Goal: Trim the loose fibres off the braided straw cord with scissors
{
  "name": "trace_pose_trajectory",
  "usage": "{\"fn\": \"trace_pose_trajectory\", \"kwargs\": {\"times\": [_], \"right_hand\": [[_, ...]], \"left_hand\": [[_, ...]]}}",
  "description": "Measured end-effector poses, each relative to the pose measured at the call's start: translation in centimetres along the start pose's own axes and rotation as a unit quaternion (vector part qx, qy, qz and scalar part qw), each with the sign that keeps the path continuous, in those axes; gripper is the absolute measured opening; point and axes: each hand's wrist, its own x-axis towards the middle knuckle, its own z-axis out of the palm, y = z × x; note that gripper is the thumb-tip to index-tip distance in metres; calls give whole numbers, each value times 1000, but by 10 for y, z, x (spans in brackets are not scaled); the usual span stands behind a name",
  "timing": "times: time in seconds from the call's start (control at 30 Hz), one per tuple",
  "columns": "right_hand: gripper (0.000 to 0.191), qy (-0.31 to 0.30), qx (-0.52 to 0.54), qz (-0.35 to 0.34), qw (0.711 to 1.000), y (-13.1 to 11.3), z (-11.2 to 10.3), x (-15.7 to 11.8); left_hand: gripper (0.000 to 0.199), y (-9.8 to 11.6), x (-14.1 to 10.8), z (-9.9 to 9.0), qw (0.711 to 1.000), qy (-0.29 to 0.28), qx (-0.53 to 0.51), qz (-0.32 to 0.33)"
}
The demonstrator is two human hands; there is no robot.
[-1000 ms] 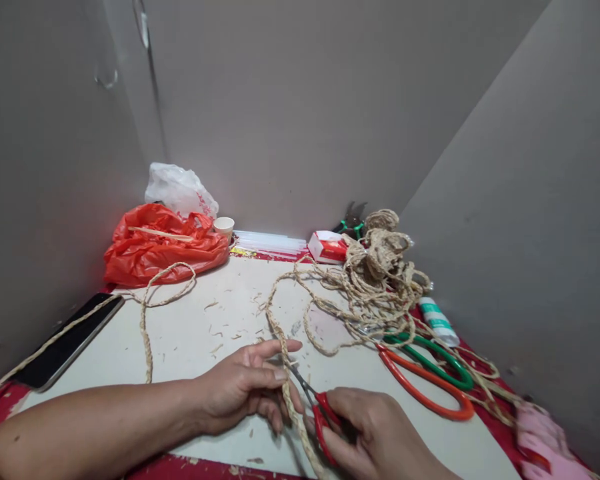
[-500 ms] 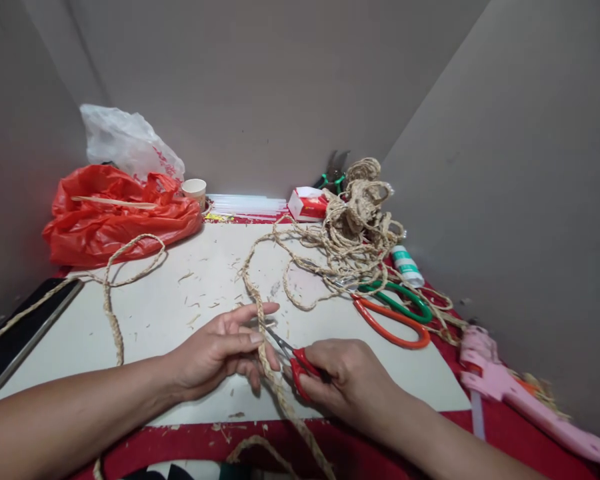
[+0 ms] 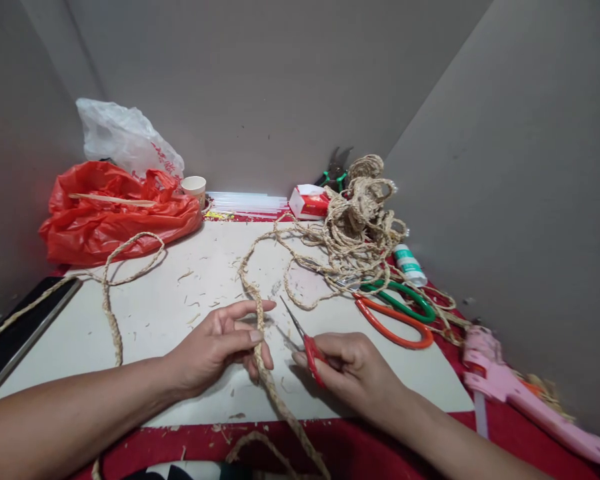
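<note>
My left hand (image 3: pixel 233 340) holds a braided straw cord (image 3: pixel 264 363) between thumb and fingers, near the middle of the white board (image 3: pixel 175 347). From there the cord runs down past the board's front edge and up towards a tangled pile of cord (image 3: pixel 363 207) at the back right. In my right hand (image 3: pixel 353 367) is a small pair of scissors (image 3: pixel 311 357) with red handles. Their blades point up and to the left, apart from the cord. Part of the scissors is hidden by my fingers.
Larger scissors with orange and green handles (image 3: pixel 395 320) lie on the right, near a pink glue gun (image 3: pixel 520 393). On the left are a phone (image 3: pixel 27 320), a red plastic bag (image 3: pixel 115 227) and a paper cup (image 3: pixel 195 188). Straw scraps dot the board.
The red scissors have swung away from the cord to the right, and their blades now point more upward. My left hand keeps its hold on the cord, nearly in place.
</note>
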Motion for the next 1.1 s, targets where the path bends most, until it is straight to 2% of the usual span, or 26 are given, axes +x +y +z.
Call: {"fn": "trace_pose_trajectory", "kwargs": {"times": [0.13,0.2,0.3,0.37,0.5,0.67,0.8,0.87,0.97,1.03,1.1], "right_hand": [[51,-11,105,68,992,-2,0,1],[54,6,153,99,983,-1,0,2],[53,52,217,104,969,3,0,3],[49,58,272,100,955,6,1,3],[46,42,407,130,903,-3,5,5],[42,64,540,199,816,-35,10,18],[37,90,612,181,764,-53,14,44],[38,118,631,201,740,-57,15,61],[38,148,669,183,705,-61,12,85],[40,146,675,154,706,-63,7,98],[42,147,667,127,719,-64,4,107]], "left_hand": [[39,-2,1,-1,999,24,18,30],[29,-3,2,-1,999,23,1,33],[22,-3,3,-1,999,14,-21,26],[21,-3,3,-2,999,14,-31,23],[24,-2,2,-2,998,1,-51,24],[25,-3,-1,1,999,-1,-26,31],[22,-1,-1,0,999,-12,-21,45],[24,0,-1,-1,998,-4,-24,52],[26,0,1,-2,998,12,-31,46],[24,0,1,-2,998,19,-41,38],[22,0,2,-2,998,23,-46,38]]}}
